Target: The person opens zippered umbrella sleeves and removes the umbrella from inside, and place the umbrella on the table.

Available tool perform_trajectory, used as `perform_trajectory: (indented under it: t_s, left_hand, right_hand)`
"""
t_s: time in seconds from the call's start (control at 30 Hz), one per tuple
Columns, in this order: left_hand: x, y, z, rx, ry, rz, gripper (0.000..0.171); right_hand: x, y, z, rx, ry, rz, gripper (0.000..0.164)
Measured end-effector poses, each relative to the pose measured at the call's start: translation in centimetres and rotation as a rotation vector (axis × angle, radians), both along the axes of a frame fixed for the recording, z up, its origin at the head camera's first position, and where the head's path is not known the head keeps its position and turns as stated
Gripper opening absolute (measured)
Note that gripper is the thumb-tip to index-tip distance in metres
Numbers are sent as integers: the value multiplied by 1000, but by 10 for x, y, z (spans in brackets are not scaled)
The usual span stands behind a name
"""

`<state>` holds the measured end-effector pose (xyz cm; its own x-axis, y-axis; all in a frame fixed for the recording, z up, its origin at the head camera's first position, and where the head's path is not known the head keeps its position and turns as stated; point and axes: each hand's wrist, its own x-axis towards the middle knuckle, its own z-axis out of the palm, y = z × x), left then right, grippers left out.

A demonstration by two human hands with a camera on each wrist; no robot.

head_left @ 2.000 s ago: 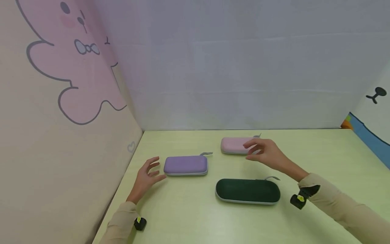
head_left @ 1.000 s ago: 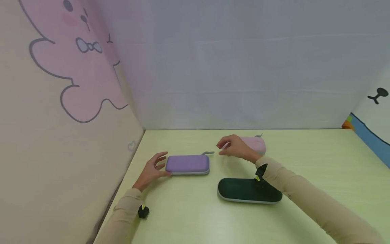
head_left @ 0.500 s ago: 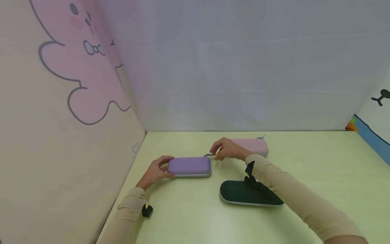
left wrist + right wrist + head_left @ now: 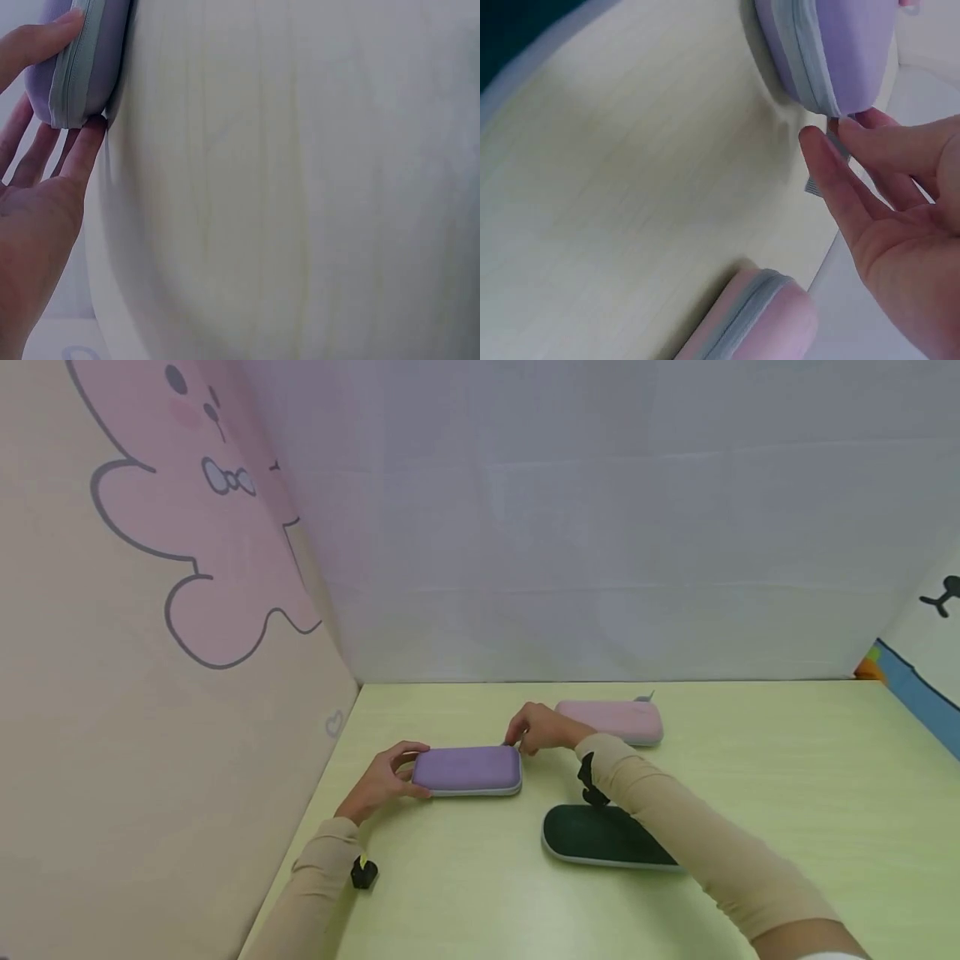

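Observation:
A purple zippered pencil case point(image 4: 467, 770) with a pale grey zip band lies flat on the table. My left hand point(image 4: 381, 783) holds its left end; in the left wrist view the thumb presses the zip band point(image 4: 73, 67) and the fingers reach around the end. My right hand point(image 4: 546, 727) is at the case's back right corner. In the right wrist view, its thumb and fingers pinch a grey ribbed zip pull point(image 4: 814, 186), partly hidden by the fingers. The zip looks closed along the parts that show.
A pink zippered case point(image 4: 626, 720) lies behind my right wrist. Nearer the front is a dark green case point(image 4: 592, 837) with rounded ends, partly covered by my right sleeve point(image 4: 690, 814). The pale yellow-green table point(image 4: 465, 893) meets a white cloth wall point(image 4: 585, 568) at the back.
My right hand has moved left from the pink case to the purple one and taken hold of its zip pull. The left hand has moved right and gripped the purple case's left end.

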<state>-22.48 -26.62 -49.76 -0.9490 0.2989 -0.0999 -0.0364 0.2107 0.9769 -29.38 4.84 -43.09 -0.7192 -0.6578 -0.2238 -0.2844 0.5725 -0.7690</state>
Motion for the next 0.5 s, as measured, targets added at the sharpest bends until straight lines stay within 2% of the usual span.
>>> perform_trajectory:
  t_s: [0.17,0.3,0.5]
  left_hand:
    - [-3,1,1,-17,-1,15,75]
    - [-5,1,-1,-10,7,22,76]
    - [-5,1,-3,5,-8,13,76]
  right_hand:
    - [-3,-5,-7,51,20,46,40]
    - [-4,-4,-8,58,1,72,47]
    - [-3,-7,-8,96,-19,56,37]
